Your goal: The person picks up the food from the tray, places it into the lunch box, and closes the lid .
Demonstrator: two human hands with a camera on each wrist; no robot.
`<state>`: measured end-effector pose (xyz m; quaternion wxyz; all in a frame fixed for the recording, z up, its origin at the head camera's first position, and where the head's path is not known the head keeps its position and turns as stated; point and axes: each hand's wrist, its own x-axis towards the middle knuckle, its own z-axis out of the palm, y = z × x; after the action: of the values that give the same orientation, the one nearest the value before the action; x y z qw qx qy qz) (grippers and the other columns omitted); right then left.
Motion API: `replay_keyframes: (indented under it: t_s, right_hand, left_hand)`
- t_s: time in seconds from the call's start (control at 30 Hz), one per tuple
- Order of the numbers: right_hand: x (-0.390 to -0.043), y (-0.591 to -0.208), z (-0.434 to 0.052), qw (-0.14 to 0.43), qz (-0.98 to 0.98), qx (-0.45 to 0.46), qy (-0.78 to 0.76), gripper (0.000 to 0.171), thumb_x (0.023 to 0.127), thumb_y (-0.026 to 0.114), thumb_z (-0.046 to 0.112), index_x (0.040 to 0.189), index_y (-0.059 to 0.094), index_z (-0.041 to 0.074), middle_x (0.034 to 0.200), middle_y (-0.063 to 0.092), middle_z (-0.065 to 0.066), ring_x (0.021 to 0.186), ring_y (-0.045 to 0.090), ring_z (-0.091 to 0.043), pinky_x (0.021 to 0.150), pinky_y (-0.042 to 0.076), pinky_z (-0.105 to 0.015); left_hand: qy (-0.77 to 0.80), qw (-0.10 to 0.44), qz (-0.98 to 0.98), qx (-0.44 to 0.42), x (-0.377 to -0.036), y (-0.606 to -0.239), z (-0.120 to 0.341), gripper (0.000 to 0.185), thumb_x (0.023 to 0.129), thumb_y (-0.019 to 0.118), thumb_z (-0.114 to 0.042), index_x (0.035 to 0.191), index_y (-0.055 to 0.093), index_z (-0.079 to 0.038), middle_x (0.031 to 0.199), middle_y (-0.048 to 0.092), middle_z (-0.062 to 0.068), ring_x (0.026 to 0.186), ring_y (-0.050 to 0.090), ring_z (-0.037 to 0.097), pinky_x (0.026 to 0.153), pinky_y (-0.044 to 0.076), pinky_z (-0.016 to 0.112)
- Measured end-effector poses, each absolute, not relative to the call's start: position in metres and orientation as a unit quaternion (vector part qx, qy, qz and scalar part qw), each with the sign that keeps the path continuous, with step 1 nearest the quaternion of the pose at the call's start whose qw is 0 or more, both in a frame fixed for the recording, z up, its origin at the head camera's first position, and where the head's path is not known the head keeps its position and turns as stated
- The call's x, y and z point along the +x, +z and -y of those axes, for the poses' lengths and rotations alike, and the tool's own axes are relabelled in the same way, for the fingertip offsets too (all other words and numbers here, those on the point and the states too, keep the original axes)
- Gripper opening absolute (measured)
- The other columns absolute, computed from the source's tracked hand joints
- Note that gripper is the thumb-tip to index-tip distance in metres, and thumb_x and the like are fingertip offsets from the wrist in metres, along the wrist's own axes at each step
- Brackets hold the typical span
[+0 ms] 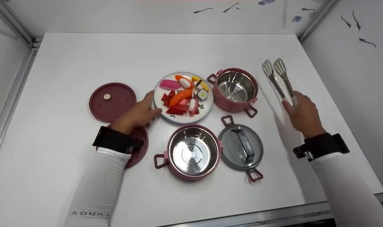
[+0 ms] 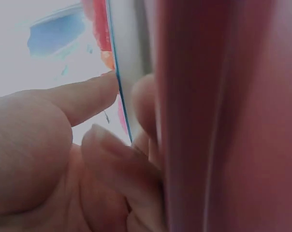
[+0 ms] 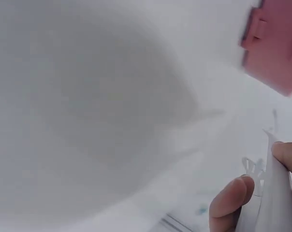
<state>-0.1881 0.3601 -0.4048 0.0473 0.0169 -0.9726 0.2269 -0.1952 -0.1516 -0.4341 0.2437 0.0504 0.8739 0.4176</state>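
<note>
the left hand [image 1: 140, 113] pinches the rim of the plate [image 1: 166, 116] at its 9 o'clock, seemingly to steady it; the right hand [image 1: 301, 114] grasps the tongs [image 1: 278, 78], at 3 o'clock from the far pot [image 1: 236, 90], tips pointing away

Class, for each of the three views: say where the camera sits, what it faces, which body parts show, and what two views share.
Head: above, looking forward and down at the table; both sleeved forearms, left hand and right hand show.
Left wrist: close behind the left hand, facing the plate rim; thumb and fingers show.
Right wrist: under the right hand, facing the table; fingertips on the tongs.
Shared: head and left wrist both show the left hand's grip on the plate.
</note>
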Motion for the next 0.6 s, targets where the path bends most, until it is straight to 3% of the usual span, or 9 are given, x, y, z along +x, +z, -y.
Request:
replay_keyframes:
  t_s: [0.13, 0.27, 0.47, 0.6]
  right_hand:
    - [-0.174, -0.383, -0.341, 0.106, 0.964, 0.059, 0.238, 0.058, 0.101, 0.060, 0.026, 0.145, 0.043, -0.008, 0.121, 0.057, -0.036, 0.107, 0.055, -0.049, 0.088, 0.042, -0.062]
    - [-0.162, -0.368, -0.303, 0.143, 0.956, 0.131, 0.220, 0.053, 0.097, 0.068, 0.020, 0.141, 0.052, -0.003, 0.113, 0.063, -0.030, 0.092, 0.062, -0.043, 0.076, 0.048, -0.058]
    - [-0.164, -0.353, -0.246, 0.104, 0.962, 0.201, 0.154, 0.050, 0.092, 0.073, 0.018, 0.136, 0.059, -0.001, 0.105, 0.068, -0.024, 0.077, 0.067, -0.038, 0.064, 0.055, -0.051]
    - [-0.175, -0.345, -0.221, 0.061, 0.970, 0.207, 0.108, 0.047, 0.094, 0.071, 0.018, 0.135, 0.059, -0.002, 0.102, 0.068, -0.024, 0.075, 0.067, -0.041, 0.062, 0.054, -0.053]
  left_hand:
    - [0.440, 0.248, -0.861, 0.058, -0.198, -0.438, 0.157, 0.086, 0.103, 0.054, -0.030, 0.161, -0.008, -0.013, 0.079, 0.058, 0.007, 0.050, 0.056, 0.017, 0.051, 0.051, 0.029]
    - [0.454, 0.251, -0.853, 0.057, -0.199, -0.441, 0.162, 0.080, 0.103, 0.055, -0.032, 0.162, 0.003, -0.017, 0.075, 0.057, 0.006, 0.048, 0.056, 0.017, 0.049, 0.051, 0.030]
    - [0.463, 0.236, -0.853, 0.052, -0.198, -0.443, 0.159, 0.070, 0.103, 0.052, -0.034, 0.160, 0.015, -0.017, 0.075, 0.056, 0.008, 0.046, 0.056, 0.016, 0.048, 0.053, 0.032]
    - [0.465, 0.229, -0.854, 0.045, -0.197, -0.446, 0.155, 0.068, 0.103, 0.052, -0.035, 0.159, 0.018, -0.018, 0.075, 0.055, 0.008, 0.046, 0.056, 0.016, 0.047, 0.052, 0.032]
